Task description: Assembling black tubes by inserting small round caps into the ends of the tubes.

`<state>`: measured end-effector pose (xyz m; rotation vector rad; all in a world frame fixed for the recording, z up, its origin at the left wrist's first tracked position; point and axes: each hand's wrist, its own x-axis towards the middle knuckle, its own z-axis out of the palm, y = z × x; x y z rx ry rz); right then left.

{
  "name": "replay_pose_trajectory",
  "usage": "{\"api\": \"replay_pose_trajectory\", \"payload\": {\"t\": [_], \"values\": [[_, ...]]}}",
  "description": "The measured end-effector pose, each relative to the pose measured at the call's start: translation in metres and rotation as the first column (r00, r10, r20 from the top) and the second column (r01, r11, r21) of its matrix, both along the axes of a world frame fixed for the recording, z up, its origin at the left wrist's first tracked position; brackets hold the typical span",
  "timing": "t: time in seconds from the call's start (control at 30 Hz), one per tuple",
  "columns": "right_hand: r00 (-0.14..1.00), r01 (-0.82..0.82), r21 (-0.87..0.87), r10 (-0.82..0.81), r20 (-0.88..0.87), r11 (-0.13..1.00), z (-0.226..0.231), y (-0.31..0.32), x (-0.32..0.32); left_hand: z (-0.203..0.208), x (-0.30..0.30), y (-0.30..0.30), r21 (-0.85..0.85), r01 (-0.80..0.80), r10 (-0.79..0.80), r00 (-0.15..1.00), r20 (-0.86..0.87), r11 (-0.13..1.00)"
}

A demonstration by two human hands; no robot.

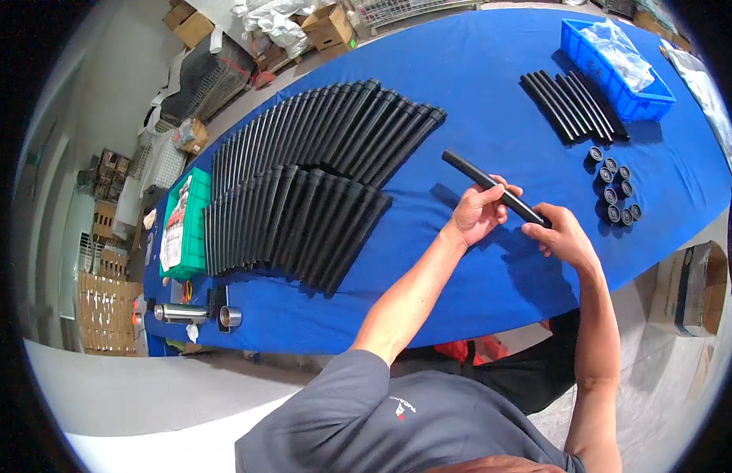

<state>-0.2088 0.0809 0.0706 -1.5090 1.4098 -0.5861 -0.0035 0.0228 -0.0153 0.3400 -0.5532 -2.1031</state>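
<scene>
A black tube (pixel 470 169) is held slanting above the blue-covered table. My left hand (pixel 480 211) is closed round its middle, thumb on top. At the tube's lower right end, my right hand (pixel 563 233) grips it with thumb and fingers, hiding that end. To the right lie several small round black caps (pixel 610 189), close to my right hand. Beyond them a group of loose black tubes (pixel 569 106) lies side by side. On the left, two long rows of black capped tubes (pixel 303 130) fan out across the cloth.
A blue crate (pixel 618 71) with clear plastic bags stands at the far right. At the left edge are a green bin (pixel 194 225) holding papers, a steel flask (pixel 180 313) and a metal cup (pixel 230 317). An open carton (pixel 689 288) sits on the floor at right.
</scene>
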Motion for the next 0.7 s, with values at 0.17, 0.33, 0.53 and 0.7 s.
{"api": "replay_pose_trajectory", "payload": {"t": [0.17, 0.33, 0.53, 0.7], "values": [[0.925, -0.145, -0.644, -0.128, -0.358, 0.751, -0.031, 0.003, -0.004, 0.004, -0.009, 0.002, 0.034, -0.030, 0.030, 0.999, 0.023, 0.999], [0.993, -0.092, 0.212, 0.106, -0.059, 0.973, 0.015, 0.001, 0.002, -0.001, 0.007, 0.001, 0.012, 0.016, -0.016, 1.000, -0.002, 1.000], [0.917, -0.140, -0.580, -0.116, -0.382, 0.803, -0.034, 0.002, 0.002, -0.004, 0.001, -0.003, 0.014, -0.033, 0.033, 0.999, 0.012, 0.999], [0.975, -0.182, 0.045, 0.187, -0.122, 0.982, -0.010, -0.006, -0.007, 0.004, 0.005, -0.001, 0.000, -0.008, 0.008, 0.999, 0.034, 1.000]]}}
